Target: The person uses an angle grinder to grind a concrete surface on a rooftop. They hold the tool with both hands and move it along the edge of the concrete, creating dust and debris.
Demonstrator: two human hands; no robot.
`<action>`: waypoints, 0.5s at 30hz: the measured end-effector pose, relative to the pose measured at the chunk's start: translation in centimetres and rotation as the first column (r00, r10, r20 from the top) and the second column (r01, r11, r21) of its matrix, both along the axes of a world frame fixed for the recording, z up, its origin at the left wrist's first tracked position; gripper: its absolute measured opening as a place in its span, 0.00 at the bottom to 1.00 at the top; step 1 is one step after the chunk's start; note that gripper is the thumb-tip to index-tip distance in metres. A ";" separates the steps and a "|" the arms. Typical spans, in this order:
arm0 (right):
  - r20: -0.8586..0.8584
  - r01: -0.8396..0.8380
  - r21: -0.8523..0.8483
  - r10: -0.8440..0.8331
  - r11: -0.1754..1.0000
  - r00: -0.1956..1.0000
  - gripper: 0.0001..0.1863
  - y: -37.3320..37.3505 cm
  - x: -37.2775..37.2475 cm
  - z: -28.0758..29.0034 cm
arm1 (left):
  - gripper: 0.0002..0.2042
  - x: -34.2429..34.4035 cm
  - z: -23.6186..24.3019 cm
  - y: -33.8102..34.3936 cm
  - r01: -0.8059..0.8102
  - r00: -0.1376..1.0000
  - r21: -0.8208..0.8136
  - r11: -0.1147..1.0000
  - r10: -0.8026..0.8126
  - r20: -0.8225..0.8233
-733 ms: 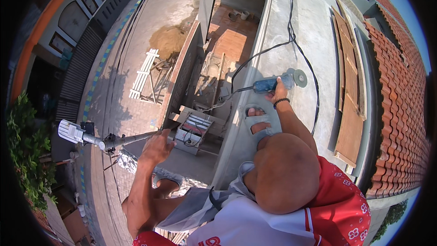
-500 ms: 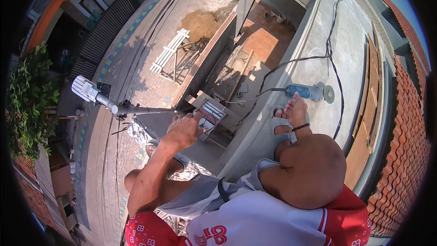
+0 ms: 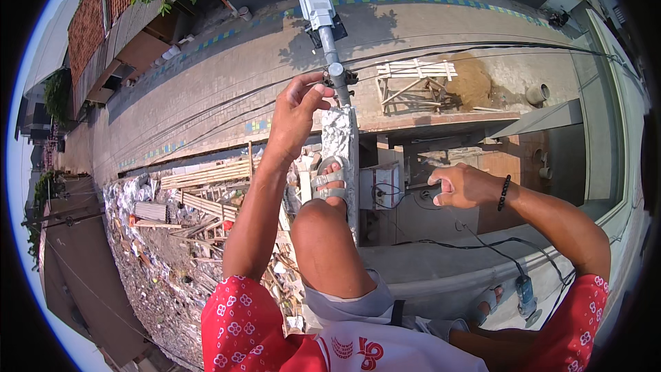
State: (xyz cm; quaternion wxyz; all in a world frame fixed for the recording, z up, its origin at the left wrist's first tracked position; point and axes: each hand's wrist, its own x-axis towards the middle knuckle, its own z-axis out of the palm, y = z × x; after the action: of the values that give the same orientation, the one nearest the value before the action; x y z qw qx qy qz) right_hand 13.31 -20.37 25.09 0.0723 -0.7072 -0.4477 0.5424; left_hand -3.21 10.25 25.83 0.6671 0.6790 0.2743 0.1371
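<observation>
My left hand is raised beside the pole of a street lamp. Its thumb and forefinger point at the pole; whether the fingertips touch it I cannot tell. My right hand, a dark beaded band on its wrist, hangs in the air over the lower space, fingers loosely curled and thumb apart, holding nothing. A blue angle grinder lies on the grey concrete ledge at lower right, its cord trailing away. One sandalled foot stands on a narrow rough wall top.
Rubble and bamboo poles lie below on the left. Black cables cross in front of the street. A white slatted bench stands by a sand heap far below. My other sandalled foot rests near the grinder.
The view has swung left, toward the lamp. My right hand has moved away from the angle grinder, and my left hand has risen to the lamp pole.
</observation>
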 end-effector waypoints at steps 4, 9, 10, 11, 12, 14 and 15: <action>-0.253 0.351 0.263 -0.287 0.899 0.924 0.27 12.3 -1.0 -12.5 | 0.20 -3.2 -11.3 4.1 -0.407 0.912 -0.227 0.885 0.378 -0.160; -0.603 0.805 0.349 -0.542 0.480 0.585 0.31 23.4 -2.4 -22.6 | 0.21 -4.5 -21.3 3.7 -0.547 0.836 -0.304 0.780 0.484 -0.260; -0.654 0.837 0.321 -0.536 0.442 0.534 0.31 25.4 -2.9 -23.3 | 0.22 -4.5 -22.4 3.8 -0.552 0.834 -0.314 0.773 0.501 -0.232; -0.700 0.868 0.289 -0.530 0.403 0.479 0.32 27.1 -3.0 -23.8 | 0.23 -4.1 -23.6 4.1 -0.554 0.832 -0.324 0.767 0.515 -0.204; -0.685 0.850 0.291 -0.524 0.440 0.506 0.32 28.6 -3.4 -24.4 | 0.24 -3.7 -24.3 4.4 -0.545 0.838 -0.328 0.772 0.516 -0.179; -0.708 0.833 0.282 -0.483 0.476 0.515 0.30 30.8 -3.3 -26.0 | 0.27 -1.7 -26.0 5.5 -0.522 0.844 -0.374 0.767 0.527 -0.097; -0.707 0.824 0.239 -0.490 0.513 0.510 0.29 31.4 -3.7 -26.6 | 0.28 -1.0 -27.0 6.1 -0.506 0.845 -0.388 0.770 0.534 -0.042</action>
State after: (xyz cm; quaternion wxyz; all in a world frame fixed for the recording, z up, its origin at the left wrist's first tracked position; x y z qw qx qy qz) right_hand 9.61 10.99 -1.47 0.6100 -0.5811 -0.2186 0.4924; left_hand -4.20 16.36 -1.18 0.7321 0.4267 0.4489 0.2835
